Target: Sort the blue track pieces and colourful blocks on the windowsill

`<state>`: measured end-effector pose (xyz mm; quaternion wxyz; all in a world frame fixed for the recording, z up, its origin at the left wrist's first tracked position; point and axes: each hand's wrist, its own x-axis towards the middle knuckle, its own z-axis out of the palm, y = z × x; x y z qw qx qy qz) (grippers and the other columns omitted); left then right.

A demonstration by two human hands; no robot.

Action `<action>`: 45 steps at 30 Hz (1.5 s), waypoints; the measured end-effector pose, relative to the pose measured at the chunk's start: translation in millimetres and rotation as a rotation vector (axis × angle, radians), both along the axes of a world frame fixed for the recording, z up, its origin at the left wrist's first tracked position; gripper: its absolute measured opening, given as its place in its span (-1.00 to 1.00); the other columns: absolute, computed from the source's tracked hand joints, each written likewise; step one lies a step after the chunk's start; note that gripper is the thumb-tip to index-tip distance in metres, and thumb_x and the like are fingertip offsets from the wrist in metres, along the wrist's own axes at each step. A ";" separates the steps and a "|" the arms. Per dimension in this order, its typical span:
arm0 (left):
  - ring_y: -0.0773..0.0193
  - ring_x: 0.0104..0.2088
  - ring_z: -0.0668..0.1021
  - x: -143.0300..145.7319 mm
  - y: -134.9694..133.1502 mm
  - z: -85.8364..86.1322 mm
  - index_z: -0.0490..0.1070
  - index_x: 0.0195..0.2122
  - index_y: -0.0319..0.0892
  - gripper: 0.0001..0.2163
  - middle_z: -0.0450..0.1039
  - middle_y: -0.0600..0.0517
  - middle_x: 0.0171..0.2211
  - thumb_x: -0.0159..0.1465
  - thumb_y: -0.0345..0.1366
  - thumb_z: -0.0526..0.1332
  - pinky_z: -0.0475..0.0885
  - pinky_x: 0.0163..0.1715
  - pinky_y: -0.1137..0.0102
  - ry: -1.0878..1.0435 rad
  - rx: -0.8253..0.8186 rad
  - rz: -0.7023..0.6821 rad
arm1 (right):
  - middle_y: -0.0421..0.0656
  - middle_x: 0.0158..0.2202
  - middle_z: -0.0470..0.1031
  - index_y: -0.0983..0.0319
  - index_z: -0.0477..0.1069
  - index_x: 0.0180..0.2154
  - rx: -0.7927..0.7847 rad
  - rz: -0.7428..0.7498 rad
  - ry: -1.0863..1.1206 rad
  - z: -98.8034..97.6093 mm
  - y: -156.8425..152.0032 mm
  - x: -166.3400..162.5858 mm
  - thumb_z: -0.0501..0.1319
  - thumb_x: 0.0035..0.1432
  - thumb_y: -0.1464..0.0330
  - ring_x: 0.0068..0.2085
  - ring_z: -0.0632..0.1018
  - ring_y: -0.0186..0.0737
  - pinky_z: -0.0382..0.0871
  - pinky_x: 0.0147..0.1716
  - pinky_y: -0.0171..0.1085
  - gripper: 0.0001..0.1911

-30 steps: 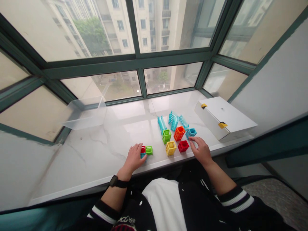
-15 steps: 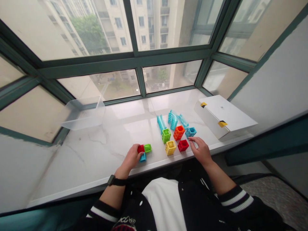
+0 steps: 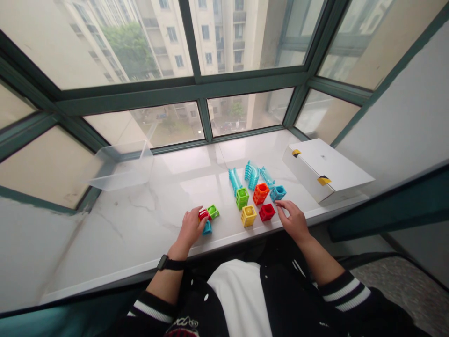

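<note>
My left hand (image 3: 191,225) grips a red toy block (image 3: 204,214) between thumb and fingers. A green block (image 3: 213,212) sits against its right side and a blue block (image 3: 207,228) against its near side. Over on the right, my right hand (image 3: 292,217) hovers with fingers slightly apart and nothing between them. Its fingertips are close to a light blue block (image 3: 278,193) and a red block (image 3: 267,212). Beside these stand a yellow block (image 3: 249,216), a taller green block (image 3: 242,199) and an orange block (image 3: 260,194).
Turquoise track pieces, one of them curved (image 3: 252,175), lie behind the blocks. A clear plastic bin (image 3: 122,180) is at the back left of the white marble sill (image 3: 147,234). The white box (image 3: 328,171) with yellow-black tabs stands at the right, and windows enclose the back.
My left hand has tilted the red block, and the joined green and blue blocks have shifted slightly up and left with it. My right hand has barely moved.
</note>
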<state>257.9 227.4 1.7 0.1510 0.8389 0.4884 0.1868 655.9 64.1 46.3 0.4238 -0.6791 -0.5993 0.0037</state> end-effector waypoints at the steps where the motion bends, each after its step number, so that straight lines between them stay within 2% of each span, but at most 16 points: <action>1: -0.08 0.19 0.51 3.6 0.9 2.1 0.29 0.27 -0.16 -0.56 0.48 -0.21 0.19 0.42 -0.14 0.18 0.30 0.27 -0.02 0.024 0.004 0.009 | -0.04 -0.10 0.63 0.16 0.54 0.00 -0.001 0.001 0.001 -0.4 0.3 -0.5 0.14 0.41 0.34 -0.06 0.63 0.00 0.53 0.02 0.00 -0.75; 3: -0.11 0.20 0.51 13.1 2.5 5.9 0.29 0.28 -0.21 -0.50 0.49 -0.25 0.19 0.40 -0.09 0.22 0.27 0.28 -0.01 0.093 0.004 0.018 | -0.04 -0.10 0.63 0.16 0.54 0.00 0.002 0.006 0.004 -0.8 0.9 -1.7 0.14 0.40 0.34 -0.06 0.64 0.00 0.53 0.03 0.01 -0.76; 5: -0.11 0.14 0.54 23.8 3.4 8.9 0.34 0.23 -0.22 -0.53 0.53 -0.25 0.11 0.38 -0.09 0.25 0.28 0.25 0.02 0.171 -0.012 0.015 | -0.04 -0.09 0.63 0.16 0.54 0.00 0.007 0.011 0.009 -0.6 1.0 -2.6 0.15 0.40 0.34 -0.06 0.63 0.00 0.53 0.03 0.00 -0.76; 8: -0.06 0.00 0.58 35.8 2.8 9.8 0.39 0.15 -0.21 -0.64 0.57 -0.21 0.00 0.41 -0.15 0.20 0.38 0.08 0.13 0.253 -0.035 0.016 | -0.05 -0.09 0.63 0.15 0.54 0.00 0.003 0.009 0.012 0.4 -0.6 -1.7 0.14 0.39 0.36 -0.05 0.63 -0.01 0.53 0.03 -0.01 -0.76; 11: -0.02 -0.04 0.58 39.3 0.7 6.5 0.36 0.20 -0.20 -0.64 0.54 -0.18 0.00 0.45 -0.17 0.15 0.40 -0.03 0.19 0.263 -0.010 0.031 | -0.05 -0.10 0.63 0.15 0.54 -0.01 -0.004 -0.006 0.008 1.0 -3.6 1.8 0.14 0.40 0.36 -0.06 0.63 -0.01 0.52 0.02 -0.02 -0.76; 17: 0.04 -0.06 0.55 35.9 -2.9 0.9 0.33 0.34 -0.05 -0.57 0.49 -0.13 0.02 0.47 -0.19 0.14 0.40 -0.05 0.20 0.202 0.059 0.024 | -0.05 -0.10 0.63 0.15 0.55 -0.02 -0.008 -0.025 0.010 -1.1 -4.5 4.1 0.14 0.40 0.34 -0.07 0.64 -0.01 0.52 0.01 -0.03 -0.76; 23: -0.06 0.02 0.50 37.4 -9.8 1.6 0.41 0.32 0.05 -0.58 0.46 -0.18 0.07 0.45 -0.20 0.15 0.39 0.09 0.05 0.065 0.143 -0.009 | -0.04 -0.10 0.64 0.16 0.55 -0.01 -0.008 -0.012 0.017 -0.2 -3.5 0.6 0.12 0.41 0.33 -0.07 0.64 -0.01 0.53 0.02 -0.01 -0.75; 26: -0.12 0.10 0.48 37.5 -13.2 7.7 0.48 0.27 0.09 -0.61 0.43 -0.19 0.12 0.45 -0.22 0.15 0.32 0.19 -0.07 -0.047 0.152 -0.028 | -0.04 -0.11 0.64 0.15 0.55 -0.02 -0.003 -0.020 0.018 1.6 -4.9 1.5 0.13 0.41 0.32 -0.08 0.64 0.00 0.54 0.02 0.00 -0.75; 31: -0.13 0.15 0.45 33.4 -7.8 25.4 0.62 0.02 -0.01 -0.74 0.40 -0.20 0.14 0.44 -0.24 0.16 0.35 0.21 -0.10 -0.102 0.188 0.008 | -0.03 -0.11 0.64 0.16 0.56 -0.01 0.010 -0.025 0.020 2.8 -5.9 3.0 0.13 0.41 0.32 -0.09 0.64 -0.01 0.54 0.01 0.00 -0.75; 34: -0.11 0.13 0.45 30.5 -1.8 27.5 0.62 -0.05 -0.05 -0.74 0.42 -0.19 0.12 0.45 -0.19 0.13 0.41 0.17 -0.10 -0.093 0.164 -0.018 | -0.04 -0.12 0.64 0.16 0.56 -0.02 0.018 -0.023 0.029 2.0 -4.4 1.5 0.14 0.41 0.32 -0.08 0.64 -0.01 0.54 0.02 0.00 -0.75; 40: -0.04 0.12 0.47 27.9 2.7 21.8 0.54 0.04 -0.10 -0.69 0.41 -0.21 0.06 0.49 -0.16 0.05 0.43 0.18 -0.08 -0.261 0.159 0.030 | -0.04 -0.12 0.64 0.16 0.55 -0.02 0.036 0.000 0.036 4.2 -3.5 -2.8 0.14 0.42 0.33 -0.08 0.65 -0.02 0.54 0.01 -0.01 -0.76; 43: 0.00 0.12 0.48 25.9 2.4 29.3 0.49 0.09 -0.10 -0.67 0.41 -0.18 0.06 0.51 -0.09 0.04 0.42 0.21 -0.03 -0.404 0.145 0.078 | -0.04 -0.12 0.64 0.15 0.55 -0.02 0.053 -0.011 0.039 10.1 -4.4 -3.8 0.14 0.41 0.34 -0.09 0.65 -0.02 0.54 0.01 -0.01 -0.76; 45: 0.03 0.09 0.51 24.9 0.8 36.7 0.44 0.14 -0.10 -0.63 0.44 -0.15 0.03 0.52 -0.02 0.02 0.43 0.20 0.00 -0.521 0.078 0.119 | -0.04 -0.12 0.64 0.14 0.55 -0.01 0.069 -0.015 0.047 15.7 -4.1 -5.9 0.14 0.41 0.33 -0.09 0.65 -0.01 0.54 0.01 0.00 -0.76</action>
